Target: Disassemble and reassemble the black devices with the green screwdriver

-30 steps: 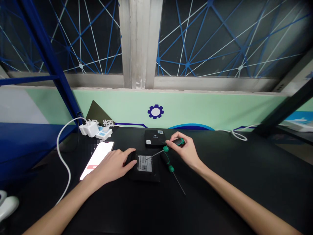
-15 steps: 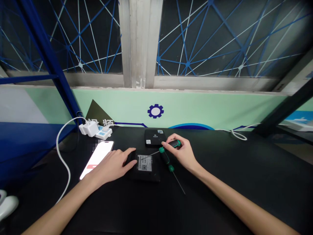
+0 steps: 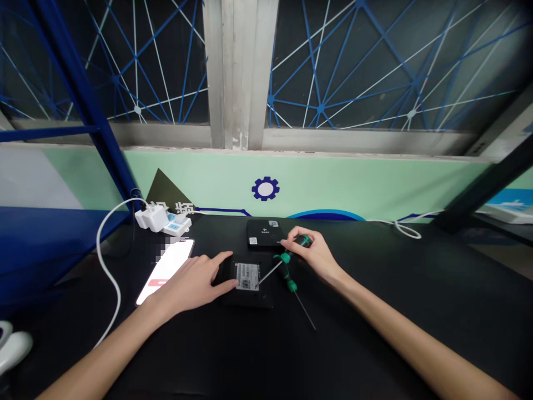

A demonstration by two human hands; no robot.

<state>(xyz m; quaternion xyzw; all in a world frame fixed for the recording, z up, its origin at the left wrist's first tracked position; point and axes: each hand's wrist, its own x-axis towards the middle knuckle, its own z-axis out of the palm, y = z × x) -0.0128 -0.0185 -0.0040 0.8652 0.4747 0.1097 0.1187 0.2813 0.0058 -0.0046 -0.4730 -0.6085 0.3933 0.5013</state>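
Note:
A black box-shaped device (image 3: pixel 263 299) with a white label (image 3: pixel 248 276) lies on the black table. My left hand (image 3: pixel 200 284) rests at its left side, thumb and index finger stretched out and spread, the thumb touching near the label. Between the fingers of my right hand (image 3: pixel 314 256) is the green-and-black handle of a screwdriver (image 3: pixel 302 241). Its shaft slants down to the left, the tip by the label's right edge. A second green-and-black screwdriver (image 3: pixel 287 276) lies on the table below my right hand, shaft pointing down to the right.
Behind the device sits another flat black box (image 3: pixel 263 234) with stickers. A phone (image 3: pixel 170 264) with a lit screen lies left, partly under my left wrist. Beyond it are a white power strip (image 3: pixel 177 225) and a white cable (image 3: pixel 100 244). The wall (image 3: pixel 333 183) closes the back.
The screwdriver tip has moved from the upper left of the label to its right edge, and my right hand has shifted slightly right. My left thumb has moved slightly right.

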